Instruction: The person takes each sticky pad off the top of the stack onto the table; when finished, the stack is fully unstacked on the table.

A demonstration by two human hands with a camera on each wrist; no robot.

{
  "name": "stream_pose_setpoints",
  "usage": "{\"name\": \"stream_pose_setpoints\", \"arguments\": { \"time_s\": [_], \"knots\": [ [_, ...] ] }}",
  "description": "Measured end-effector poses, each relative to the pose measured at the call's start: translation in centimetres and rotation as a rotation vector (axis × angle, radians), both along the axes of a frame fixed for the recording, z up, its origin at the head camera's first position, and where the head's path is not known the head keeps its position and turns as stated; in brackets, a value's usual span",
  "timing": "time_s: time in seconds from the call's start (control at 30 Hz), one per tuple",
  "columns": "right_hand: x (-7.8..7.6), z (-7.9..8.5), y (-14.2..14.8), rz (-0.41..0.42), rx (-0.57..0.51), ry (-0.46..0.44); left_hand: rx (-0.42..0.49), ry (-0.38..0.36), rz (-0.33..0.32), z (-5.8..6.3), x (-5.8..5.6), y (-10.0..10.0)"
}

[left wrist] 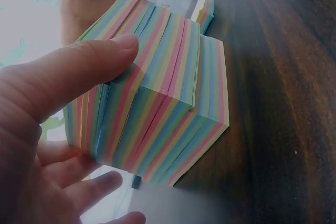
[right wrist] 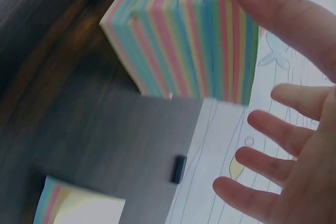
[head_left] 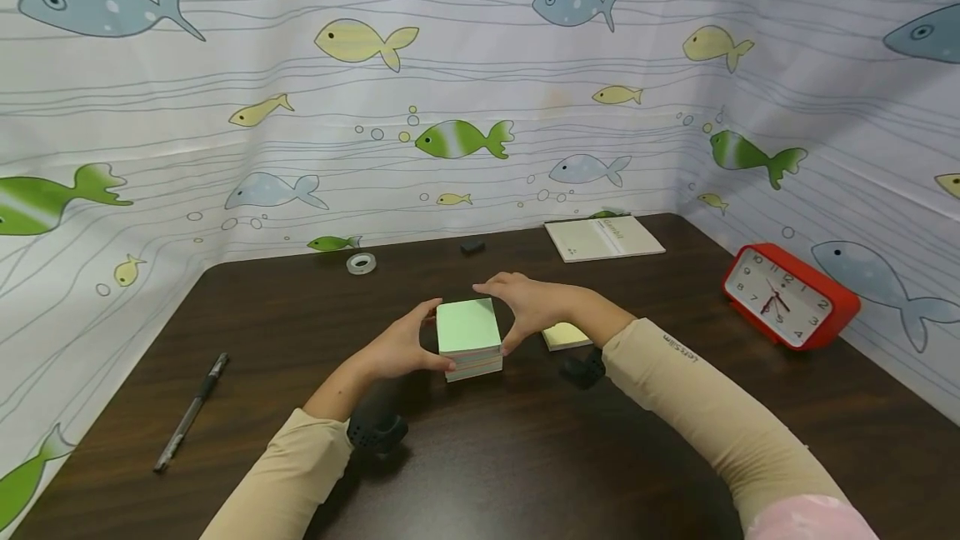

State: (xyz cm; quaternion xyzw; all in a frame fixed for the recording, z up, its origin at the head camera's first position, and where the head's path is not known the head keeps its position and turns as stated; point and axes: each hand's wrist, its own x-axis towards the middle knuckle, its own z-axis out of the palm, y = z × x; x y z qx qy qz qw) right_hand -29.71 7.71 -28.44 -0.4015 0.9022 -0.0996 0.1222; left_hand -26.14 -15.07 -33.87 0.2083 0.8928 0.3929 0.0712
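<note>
A tall stack of square sticky note pads [head_left: 468,327] stands on the table, pale green on top, with pink, yellow, blue and green striped edges. At its left side, my left hand [head_left: 401,346] spans it, thumb [left wrist: 100,59] on the front face and fingers round toward the far side. My right hand [head_left: 528,302] is at the right side. Its thumb [right wrist: 278,14] lies at the stack's near right edge, while its other fingers [right wrist: 273,129] are spread and stand off from the paper. The lowest layers sit slightly offset from those above.
Behind the right wrist lies a low yellow pad [head_left: 564,337]. A red alarm clock [head_left: 787,298] is at the right, a notebook [head_left: 606,238] at the back. Farther left are a small black block [head_left: 472,247], a tape roll [head_left: 362,263] and a pen [head_left: 191,413]. Fish-patterned curtain [head_left: 465,65] borders the table [head_left: 480,457].
</note>
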Motion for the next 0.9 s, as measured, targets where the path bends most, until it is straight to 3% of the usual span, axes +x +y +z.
{"name": "stream_pose_setpoints", "arguments": {
  "time_s": [0.33, 0.53, 0.9],
  "knots": [
    [0.4, -0.7, -3.2, 0.002, 0.074, 0.004, 0.023, -0.020, 0.000, 0.0, 0.1, -0.3],
    [0.4, -1.1, -4.0, -0.055, 0.138, 0.037, 0.028, -0.021, 0.004, -0.2, 0.1, -0.3],
    [0.2, -1.1, -3.0, -0.057, 0.064, 0.055, 0.009, -0.028, 0.014, -0.2, 0.0, -0.2]
  ]
}}
